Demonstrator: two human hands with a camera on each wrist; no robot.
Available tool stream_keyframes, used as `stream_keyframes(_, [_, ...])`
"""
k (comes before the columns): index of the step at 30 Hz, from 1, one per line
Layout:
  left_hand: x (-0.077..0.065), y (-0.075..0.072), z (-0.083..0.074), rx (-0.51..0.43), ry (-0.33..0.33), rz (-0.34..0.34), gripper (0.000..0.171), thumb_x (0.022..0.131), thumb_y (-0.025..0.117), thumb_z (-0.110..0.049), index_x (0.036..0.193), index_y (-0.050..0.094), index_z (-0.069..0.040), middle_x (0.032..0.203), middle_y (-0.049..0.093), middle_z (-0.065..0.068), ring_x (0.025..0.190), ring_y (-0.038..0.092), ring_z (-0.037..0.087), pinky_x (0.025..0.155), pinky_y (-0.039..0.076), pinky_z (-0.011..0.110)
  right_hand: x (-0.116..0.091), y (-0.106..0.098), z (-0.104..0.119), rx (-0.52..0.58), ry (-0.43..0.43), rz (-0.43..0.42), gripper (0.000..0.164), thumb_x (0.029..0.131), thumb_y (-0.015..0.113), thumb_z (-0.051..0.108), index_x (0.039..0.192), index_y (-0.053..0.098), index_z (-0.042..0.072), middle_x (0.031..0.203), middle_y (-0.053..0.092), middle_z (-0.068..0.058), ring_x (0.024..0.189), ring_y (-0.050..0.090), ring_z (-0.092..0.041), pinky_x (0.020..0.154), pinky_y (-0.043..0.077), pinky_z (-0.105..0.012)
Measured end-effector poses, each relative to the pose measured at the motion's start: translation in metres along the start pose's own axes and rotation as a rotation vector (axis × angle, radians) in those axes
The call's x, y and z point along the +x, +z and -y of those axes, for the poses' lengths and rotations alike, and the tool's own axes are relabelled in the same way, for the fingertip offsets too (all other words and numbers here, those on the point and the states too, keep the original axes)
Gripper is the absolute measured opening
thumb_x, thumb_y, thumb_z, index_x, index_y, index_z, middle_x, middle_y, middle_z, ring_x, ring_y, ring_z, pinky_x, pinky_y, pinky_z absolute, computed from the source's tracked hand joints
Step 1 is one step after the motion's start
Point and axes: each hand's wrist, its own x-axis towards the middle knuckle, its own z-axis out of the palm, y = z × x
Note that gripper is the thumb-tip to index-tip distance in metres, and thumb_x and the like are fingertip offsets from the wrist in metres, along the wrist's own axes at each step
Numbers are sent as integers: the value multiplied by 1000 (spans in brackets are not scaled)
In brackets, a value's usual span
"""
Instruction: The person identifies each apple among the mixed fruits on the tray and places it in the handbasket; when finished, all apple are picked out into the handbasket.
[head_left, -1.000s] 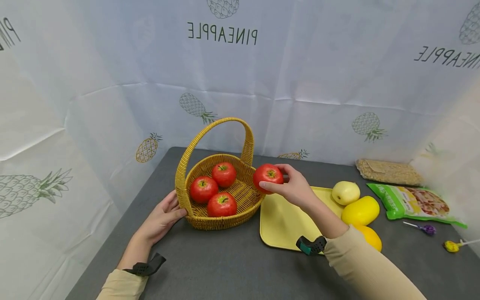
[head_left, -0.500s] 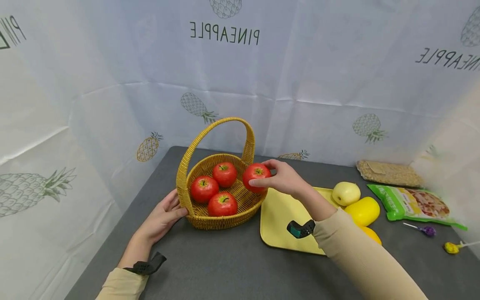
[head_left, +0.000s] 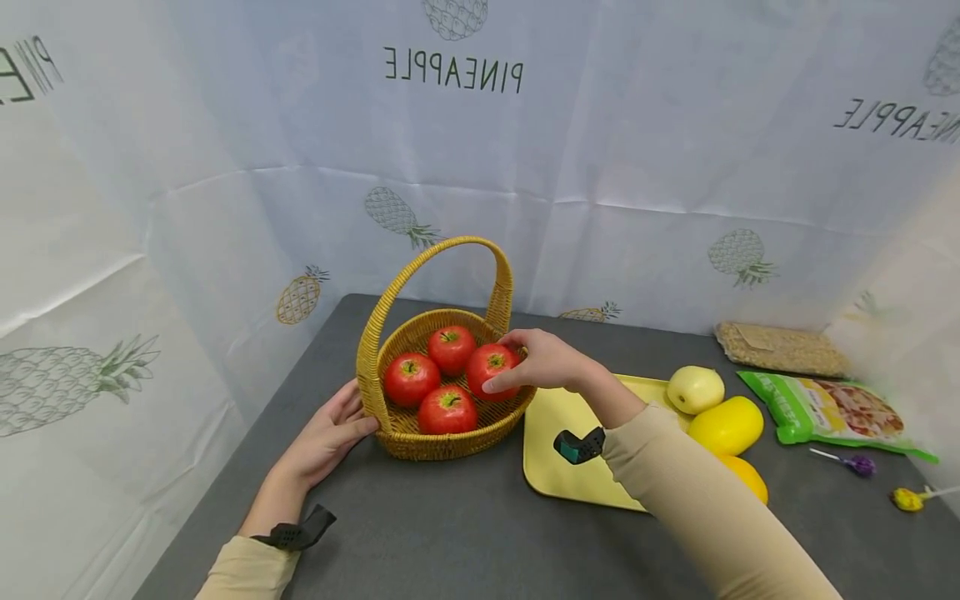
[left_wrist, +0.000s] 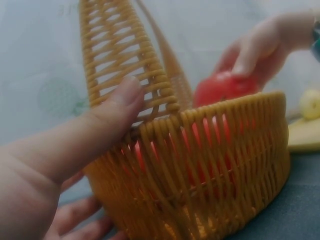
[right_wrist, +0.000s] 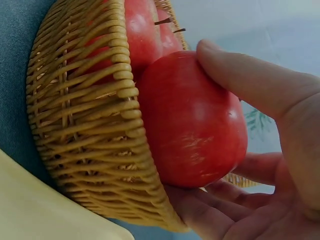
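My right hand (head_left: 551, 362) grips a red apple (head_left: 491, 372) by its right side, inside the right part of a yellow wicker basket (head_left: 450, 447). In the right wrist view that apple (right_wrist: 192, 120) overlaps the basket's rim (right_wrist: 131, 105), thumb on one side and fingers on the other. Three more red apples (head_left: 412, 379) sit in the basket. At its left end my left hand (head_left: 326, 437) holds the basket near the foot of the tall handle. The left wrist view shows the left thumb (left_wrist: 112, 107) over the rim and the fingers low against the outer wall.
Right of the basket lies a yellow tray (head_left: 555, 467). A pale round fruit (head_left: 695, 389) and yellow fruits (head_left: 726, 425) are at its right side. Farther right are a green food bag (head_left: 840, 410), a bag of grains (head_left: 780, 348) and two lollipops (head_left: 862, 465). A pineapple-print curtain (head_left: 637, 167) hangs behind.
My right hand has carried the apple left and down, from beside the basket's right rim into the basket. The left hand stays at the basket's left end.
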Motion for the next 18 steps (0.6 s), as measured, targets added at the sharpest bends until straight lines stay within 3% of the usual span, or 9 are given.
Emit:
stream_keyframes(6, [0, 1, 0, -3, 3, 2, 79, 103, 62, -6, 164, 13, -6, 165, 26, 16, 143, 42, 18, 106, 44, 28, 10, 5, 3, -49, 3, 20, 67, 80, 88, 40, 131, 61, 7, 117, 63, -5, 103, 60, -23, 81, 56, -36])
stream_keyframes(18, [-1, 2, 0, -9, 9, 10, 81, 102, 64, -5, 165, 13, -8, 166, 23, 17, 145, 39, 16, 107, 43, 27, 26, 3, 8, -80, 69, 138, 61, 84, 85, 31, 131, 58, 2, 119, 62, -7, 107, 58, -24, 88, 54, -38])
